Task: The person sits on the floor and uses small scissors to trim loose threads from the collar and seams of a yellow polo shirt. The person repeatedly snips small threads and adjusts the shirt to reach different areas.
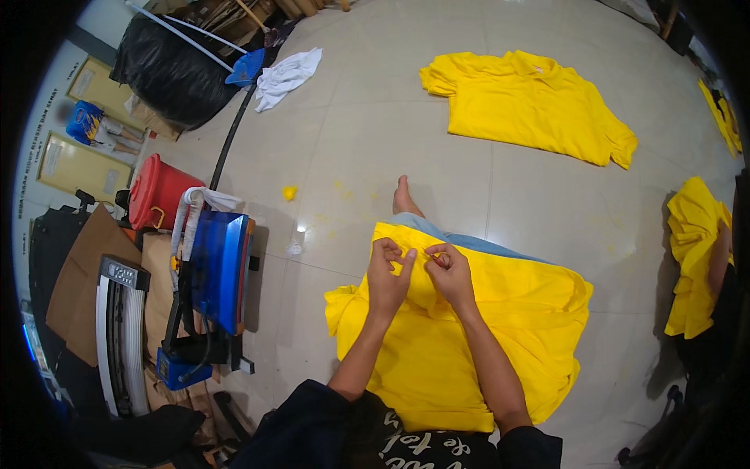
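Note:
A yellow garment (422,363) is spread over my lap and legs, its upper edge lying across the jeans (498,246). My left hand (389,278) is over the cloth near that edge, fingers curled and thumb raised; whether it pinches a bit of fabric or thread cannot be made out. Just to its right, my right hand (451,275) grips a small red tool (438,261) between thumb and fingers. Most of this tool is hidden by the fingers, so its kind is unclear.
A yellow polo shirt (527,105) lies on the tiled floor (363,135) ahead. At left stand a blue heat press (220,269), a red lidded bucket (158,193) and a cutting plotter (120,328). Another person's arm (719,258) is beside yellow cloth (694,234) at right.

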The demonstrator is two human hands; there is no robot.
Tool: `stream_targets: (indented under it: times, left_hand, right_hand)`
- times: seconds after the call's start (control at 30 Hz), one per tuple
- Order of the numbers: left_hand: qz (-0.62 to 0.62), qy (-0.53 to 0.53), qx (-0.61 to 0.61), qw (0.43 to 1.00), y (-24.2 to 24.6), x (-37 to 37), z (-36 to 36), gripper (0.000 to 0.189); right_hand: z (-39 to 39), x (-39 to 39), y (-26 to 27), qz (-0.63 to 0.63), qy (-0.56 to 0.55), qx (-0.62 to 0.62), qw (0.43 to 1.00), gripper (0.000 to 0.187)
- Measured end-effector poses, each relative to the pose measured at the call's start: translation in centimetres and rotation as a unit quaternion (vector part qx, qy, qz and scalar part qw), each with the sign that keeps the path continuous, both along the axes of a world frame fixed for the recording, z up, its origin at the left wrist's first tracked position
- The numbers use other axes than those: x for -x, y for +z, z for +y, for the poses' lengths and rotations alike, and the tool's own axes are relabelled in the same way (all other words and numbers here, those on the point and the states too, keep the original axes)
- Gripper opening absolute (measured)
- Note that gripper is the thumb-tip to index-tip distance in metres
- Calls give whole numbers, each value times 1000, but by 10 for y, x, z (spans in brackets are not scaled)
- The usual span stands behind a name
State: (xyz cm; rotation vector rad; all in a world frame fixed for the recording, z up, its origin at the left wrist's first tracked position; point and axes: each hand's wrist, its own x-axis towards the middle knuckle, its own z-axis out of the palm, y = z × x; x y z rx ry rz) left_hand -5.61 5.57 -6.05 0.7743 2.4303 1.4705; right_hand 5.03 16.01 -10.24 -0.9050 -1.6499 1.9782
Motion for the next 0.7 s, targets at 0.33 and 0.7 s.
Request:
stream_targets:
  times: [0.33, 0.7]
  left_hand:
    - [-323, 30, -145, 935, -2, 39, -26, 34]
    - [-457, -10, -210, 864, 25, 50, -39, 25]
  right_hand:
    - [3, -1, -4, 51, -73, 35, 995, 20]
    - [-14, 65, 39, 74, -11, 92, 993, 20]
